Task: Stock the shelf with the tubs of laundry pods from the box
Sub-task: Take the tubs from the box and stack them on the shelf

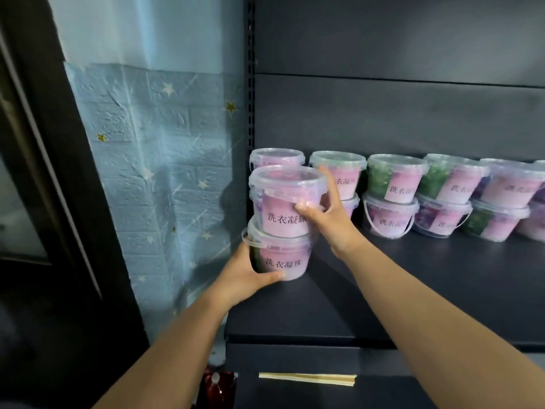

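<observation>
The chief risk here is the two-tub stack coming apart: the upper tub (283, 219) merely sits on the lid of the lower tub (283, 261), so a tilt or a bump while it slides back could send the top one sliding off. The stack is at the left of the frame, at the shelf's (413, 276) left end, close to its side edge, and a careless push could also knock the back-left stack (275, 157) right behind it. The left hand (250, 276) is wrapped round the lower tub's base, and the right hand (330, 219) is clamped on the upper tub's side, thumb in front under the rim. I cannot tell whether the lower tub's base touches the shelf. A row of tubs (442, 196), two high, runs along the back towards the right of the frame. All are clear plastic with lids, bail handles and pink labels; pink, purple and green pods show through their walls. The box is out of view.
</observation>
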`<state>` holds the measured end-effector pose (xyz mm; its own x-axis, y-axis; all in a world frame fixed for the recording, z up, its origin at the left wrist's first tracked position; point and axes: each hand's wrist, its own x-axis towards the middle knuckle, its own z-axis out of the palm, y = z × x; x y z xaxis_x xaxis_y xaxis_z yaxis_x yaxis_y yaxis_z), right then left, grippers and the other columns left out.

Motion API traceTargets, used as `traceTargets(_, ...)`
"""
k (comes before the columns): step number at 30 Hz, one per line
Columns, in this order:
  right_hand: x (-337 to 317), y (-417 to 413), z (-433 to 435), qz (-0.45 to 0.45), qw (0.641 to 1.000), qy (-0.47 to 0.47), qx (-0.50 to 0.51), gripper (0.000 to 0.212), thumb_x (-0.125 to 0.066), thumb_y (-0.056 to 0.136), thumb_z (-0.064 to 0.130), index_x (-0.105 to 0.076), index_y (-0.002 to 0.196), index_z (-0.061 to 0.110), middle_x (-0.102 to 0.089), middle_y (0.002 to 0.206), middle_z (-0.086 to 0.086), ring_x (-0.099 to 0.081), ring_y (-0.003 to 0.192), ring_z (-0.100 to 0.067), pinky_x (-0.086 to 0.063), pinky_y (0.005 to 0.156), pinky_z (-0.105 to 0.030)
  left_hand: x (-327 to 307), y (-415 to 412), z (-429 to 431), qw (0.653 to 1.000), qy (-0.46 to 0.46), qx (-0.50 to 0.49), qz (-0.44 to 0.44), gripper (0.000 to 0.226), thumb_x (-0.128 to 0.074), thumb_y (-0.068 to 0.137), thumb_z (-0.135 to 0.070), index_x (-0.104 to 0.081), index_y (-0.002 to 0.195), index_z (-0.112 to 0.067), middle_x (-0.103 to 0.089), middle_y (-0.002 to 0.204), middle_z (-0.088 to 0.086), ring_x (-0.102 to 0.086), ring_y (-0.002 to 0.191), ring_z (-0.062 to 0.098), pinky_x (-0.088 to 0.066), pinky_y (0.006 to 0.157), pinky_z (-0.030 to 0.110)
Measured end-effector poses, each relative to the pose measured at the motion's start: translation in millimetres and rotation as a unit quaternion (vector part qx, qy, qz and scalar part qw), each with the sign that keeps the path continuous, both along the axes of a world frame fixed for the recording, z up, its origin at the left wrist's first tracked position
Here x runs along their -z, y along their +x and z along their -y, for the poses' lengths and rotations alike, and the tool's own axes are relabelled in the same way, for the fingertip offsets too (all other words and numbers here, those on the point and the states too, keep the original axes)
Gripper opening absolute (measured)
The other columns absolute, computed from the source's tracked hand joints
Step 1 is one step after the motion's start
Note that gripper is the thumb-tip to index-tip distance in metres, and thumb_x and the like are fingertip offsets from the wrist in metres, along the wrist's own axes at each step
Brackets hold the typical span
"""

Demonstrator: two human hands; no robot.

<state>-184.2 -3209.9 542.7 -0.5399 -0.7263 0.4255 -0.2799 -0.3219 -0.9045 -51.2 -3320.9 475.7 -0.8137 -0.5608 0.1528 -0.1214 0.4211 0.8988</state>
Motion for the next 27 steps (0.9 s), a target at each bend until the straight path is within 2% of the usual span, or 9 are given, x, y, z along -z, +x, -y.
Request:
traceTargets(3,-3.8,-3.6,-0.9,0.001,1.0,0.016,-0.017,0.075,-0.071,0.065,0.021,-0.033,0.126,0.04,-0.05,0.122,0.018,-0.05,0.115,-0.002,-0.05,0.087,-0.015,-0.1,-0.2,0.5,1.0,0.003,-0.007,0.0,0.089,-0.081,0.067,-0.023,-0.029,0.14,-0.027,-0.049,0.127,-0.011,-0.046,0.115,0.006,-0.035,0.096,0.02)
traceTargets(7,-6.1,-8.5,-1.6,-0.021,0.999,0.041,-0.028,0.065,-0.072,0.075,0.007,-0.038,0.123,0.036,-0.052,0.118,0.018,-0.054,0.104,0.009,-0.05,0.083,-0.013,-1.3,-0.5,2.1,1.0,-0.004,0.0,0.007,0.087,-0.08,0.068,-0.023,-0.031,0.139,-0.027,-0.048,0.123,-0.013,-0.046,0.111,0.004,-0.036,0.095,0.02)
traceTargets(9,-5.2,-9.6,1.2,-0.017,0.999,0.039,-0.016,0.072,-0.073,0.074,0.005,-0.034,0.128,0.033,-0.052,0.122,0.011,-0.054,0.113,-0.002,-0.051,0.088,-0.02,-1.9,-2.0,3.4,1.0,0.001,0.002,0.007,0.085,-0.08,0.068,-0.023,-0.032,0.138,-0.025,-0.05,0.124,-0.011,-0.048,0.109,0.006,-0.037,0.094,0.021)
traceTargets(11,-4.9,-9.9,3.7,-0.004,0.999,0.031,0.011,0.071,-0.075,0.071,0.005,-0.034,0.122,0.034,-0.051,0.12,0.01,-0.051,0.118,-0.014,-0.05,0.092,-0.024,-2.6,-4.0,4.4,1.0,0.003,0.0,0.01,0.083,-0.08,0.069,-0.021,-0.033,0.137,-0.024,-0.05,0.122,-0.01,-0.049,0.106,0.007,-0.038,0.091,0.02)
traceTargets(15,-7.4,-8.4,5.4,-0.047,0.995,0.049,0.067,0.072,-0.086,0.055,0.032,-0.042,0.11,0.043,-0.044,0.134,-0.001,-0.05,0.12,-0.019,-0.047,0.099,-0.034,-3.1,-6.0,6.6,1.0,-0.005,-0.001,0.019,0.082,-0.079,0.071,-0.02,-0.033,0.138,-0.021,-0.048,0.119,-0.009,-0.049,0.103,0.008,-0.038,0.087,0.02)
traceTargets(18,-9.7,-2.7,4.4,-0.047,0.995,0.051,0.075,0.078,-0.082,0.065,0.018,-0.033,0.124,0.033,-0.041,0.132,0.005,-0.044,0.122,-0.012,-0.046,0.093,-0.015,-5.8,-7.4,9.6,0.999,-0.011,-0.003,0.041,0.081,-0.078,0.071,-0.021,-0.032,0.138,-0.018,-0.045,0.121,-0.009,-0.048,0.105,0.009,-0.038,0.088,0.021)
traceTargets(21,-8.0,-0.2,-2.3,-0.047,0.992,0.084,0.083,0.103,-0.08,0.068,0.015,-0.011,0.144,0.024,-0.031,0.145,0.001,-0.035,0.13,-0.012,-0.039,0.1,-0.019,-8.3,-4.4,8.2,0.998,-0.016,0.004,0.056,0.086,-0.078,0.071,-0.027,-0.029,0.14,-0.019,-0.044,0.135,-0.006,-0.045,0.122,0.013,-0.037,0.104,0.028)
traceTargets(24,-8.3,-0.1,-22.2,-0.05,0.985,0.135,0.091,0.105,-0.078,0.072,0.018,-0.005,0.147,0.026,-0.032,0.142,0.0,-0.04,0.124,-0.013,-0.04,0.095,-0.02,-11.7,7.0,-4.0,0.993,-0.072,-0.033,0.087,0.07,-0.068,0.081,-0.025,-0.033,0.141,-0.017,-0.043,0.141,-0.003,-0.039,0.131,0.015,-0.029,0.107,0.026)
traceTargets(27,-8.0,-2.4,-54.7,-0.092,0.977,0.17,0.094,0.08,-0.074,0.077,0.02,-0.027,0.141,0.021,-0.045,0.125,0.002,-0.048,0.116,-0.014,-0.041,0.096,-0.025,-21.4,26.3,-23.6,0.974,-0.157,-0.132,0.097,0.042,-0.061,0.087,-0.023,-0.056,0.126,-0.012,-0.058,0.129,0.006,-0.054,0.117,0.02,-0.037,0.097,0.025)
